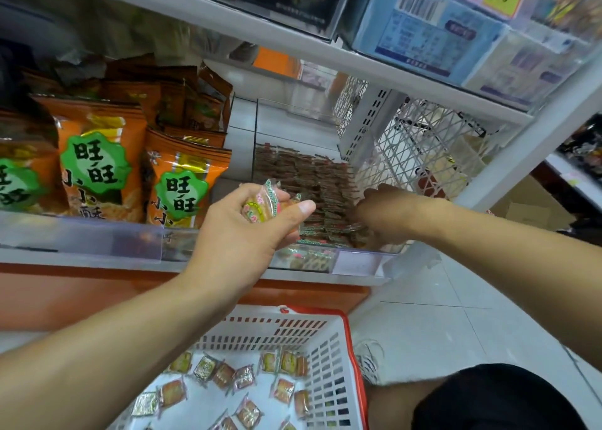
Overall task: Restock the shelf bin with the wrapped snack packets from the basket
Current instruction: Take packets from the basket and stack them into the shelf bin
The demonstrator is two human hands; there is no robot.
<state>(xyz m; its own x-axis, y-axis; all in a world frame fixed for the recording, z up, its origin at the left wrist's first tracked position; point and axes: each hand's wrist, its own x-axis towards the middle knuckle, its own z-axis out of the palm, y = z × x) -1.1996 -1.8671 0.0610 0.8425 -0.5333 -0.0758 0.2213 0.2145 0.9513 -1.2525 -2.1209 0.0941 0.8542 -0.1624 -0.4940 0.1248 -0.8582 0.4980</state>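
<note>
Your left hand (250, 231) is pinching a few packets (262, 206) just left of the bin (306, 185), nearer its open row (your right hand (387, 211), fingers hidden, is reaching inside).

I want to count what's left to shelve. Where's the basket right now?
In the head view the basket sits low and centre, below the shelf bin and under the left hand, with loose snack packets on its floor.

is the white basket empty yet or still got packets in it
Not empty: the white slotted plastic basket with red rim holds many small clear-wrapped snack packets scattered loosely across its floor.
</note>
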